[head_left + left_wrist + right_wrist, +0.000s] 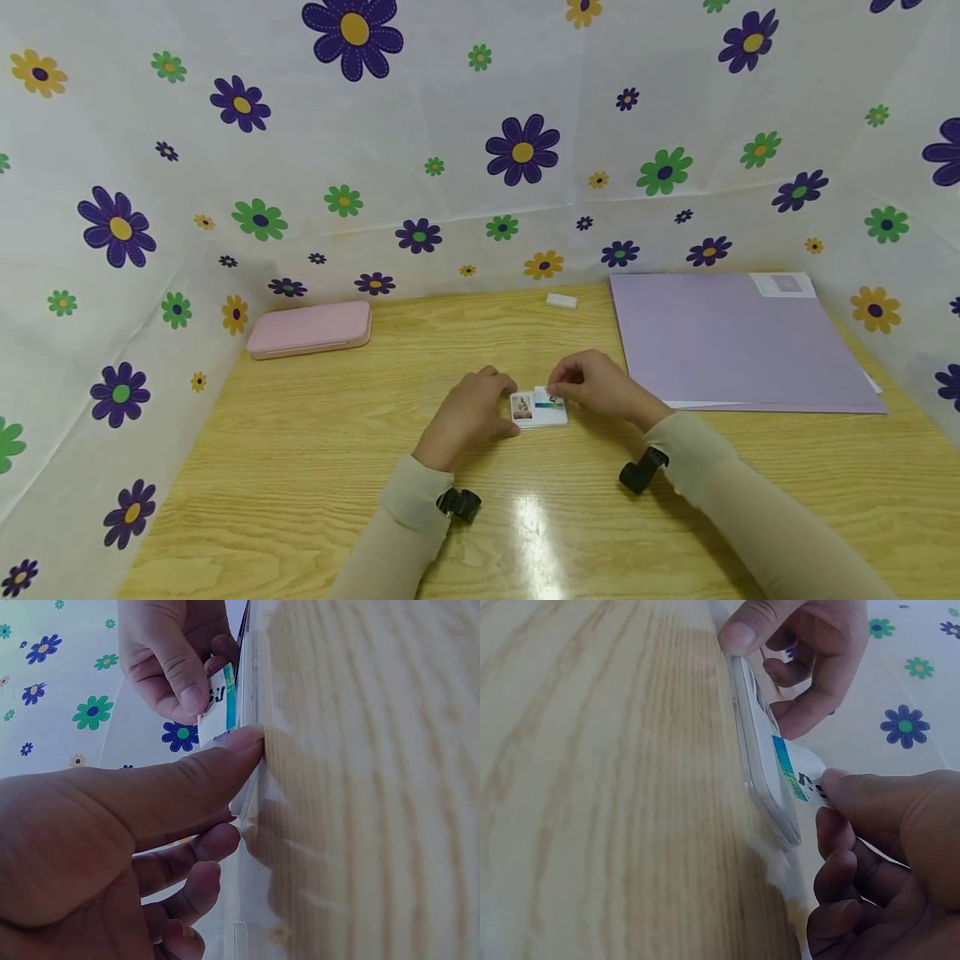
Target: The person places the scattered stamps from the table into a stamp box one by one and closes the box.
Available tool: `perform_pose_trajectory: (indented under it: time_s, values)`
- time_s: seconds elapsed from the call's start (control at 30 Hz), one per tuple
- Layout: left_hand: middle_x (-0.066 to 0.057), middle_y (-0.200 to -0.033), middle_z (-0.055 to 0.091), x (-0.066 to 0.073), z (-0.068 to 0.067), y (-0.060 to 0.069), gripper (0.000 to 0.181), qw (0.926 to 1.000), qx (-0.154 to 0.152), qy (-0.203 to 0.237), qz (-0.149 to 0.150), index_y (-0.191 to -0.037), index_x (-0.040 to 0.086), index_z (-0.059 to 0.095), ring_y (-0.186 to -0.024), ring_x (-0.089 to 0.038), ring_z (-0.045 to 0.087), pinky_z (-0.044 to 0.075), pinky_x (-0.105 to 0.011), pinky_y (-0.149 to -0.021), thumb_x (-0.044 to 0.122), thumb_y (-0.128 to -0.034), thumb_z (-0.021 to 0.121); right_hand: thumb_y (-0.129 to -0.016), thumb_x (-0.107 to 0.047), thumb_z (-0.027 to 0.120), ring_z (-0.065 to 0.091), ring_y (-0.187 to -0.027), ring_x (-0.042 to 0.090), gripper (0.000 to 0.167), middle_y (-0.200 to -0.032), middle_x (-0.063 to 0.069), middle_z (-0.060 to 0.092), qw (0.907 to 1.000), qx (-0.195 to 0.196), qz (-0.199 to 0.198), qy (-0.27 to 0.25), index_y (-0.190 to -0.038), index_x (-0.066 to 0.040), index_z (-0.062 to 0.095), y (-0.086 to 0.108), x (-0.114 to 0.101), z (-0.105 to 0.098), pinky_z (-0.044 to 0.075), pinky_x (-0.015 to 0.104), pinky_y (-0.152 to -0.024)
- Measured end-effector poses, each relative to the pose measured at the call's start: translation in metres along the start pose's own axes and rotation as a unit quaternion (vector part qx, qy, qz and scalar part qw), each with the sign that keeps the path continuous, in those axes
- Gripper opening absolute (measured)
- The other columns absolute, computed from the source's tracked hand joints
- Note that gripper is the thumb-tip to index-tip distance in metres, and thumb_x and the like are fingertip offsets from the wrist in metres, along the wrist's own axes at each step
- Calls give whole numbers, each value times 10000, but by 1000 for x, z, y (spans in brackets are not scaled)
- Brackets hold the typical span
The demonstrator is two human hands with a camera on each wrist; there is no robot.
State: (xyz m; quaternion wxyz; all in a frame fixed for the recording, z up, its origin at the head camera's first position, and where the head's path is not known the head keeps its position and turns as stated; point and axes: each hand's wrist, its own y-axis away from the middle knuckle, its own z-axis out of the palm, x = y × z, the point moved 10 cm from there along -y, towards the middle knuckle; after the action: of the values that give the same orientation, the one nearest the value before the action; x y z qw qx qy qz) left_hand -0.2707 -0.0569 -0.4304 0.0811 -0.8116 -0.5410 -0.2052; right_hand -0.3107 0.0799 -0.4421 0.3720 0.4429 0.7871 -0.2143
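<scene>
A flat white rectangular slab with rounded corners lies on the table, a small picture on its left part. Clear edges show along its side in the right wrist view. My left hand holds its left end, thumb at the near edge and fingers at the far edge. Between the thumb and index finger of my right hand is a small white card with a blue-green strip and dark marks. That card stands tilted over the slab's right part, its strip edge at the slab's face.
A pink case lies at the back left of the wooden table. Near the back edge is a small white block. A large purple folder with white sheets under it covers the right side. Flowered cloth surrounds the table.
</scene>
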Motion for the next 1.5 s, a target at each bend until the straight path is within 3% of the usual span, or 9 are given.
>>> perform_pose_trajectory:
  time_s: [0.47, 1.17, 1.5]
  values:
    - [-34, -1132, 601, -2, 2, -1, 557, 10000, 37, -21, 16, -1217, 101, 666, -989, -256, 548, 477, -394, -862, 294, -744, 888, -910, -135, 728, 525, -690, 147, 63, -746, -35, 610, 9996, -228, -108, 102, -851, -145, 710, 1, -5, 10, 432, 277, -613]
    - [-39, -1153, 598, -2, 3, -1, 558, 10000, -11, -68, -9, -1229, 102, 663, -1004, -258, 546, 474, -395, -880, 296, -754, 880, -893, -139, 748, 531, -756, 147, 59, -808, -40, 622, 9987, -158, 46, 484, -846, -146, 713, 2, -5, 12, 455, 328, -698]
    - [-37, -1166, 595, -2, 2, -1, 554, 10000, -22, -60, -46, -1243, 111, 656, -1030, -257, 544, 475, -399, -889, 298, -768, 870, -939, -152, 692, 550, -737, 157, 70, -822, -42, 655, 9999, -88, -38, 134, -886, -136, 734, 0, -4, 5, 461, 324, -671]
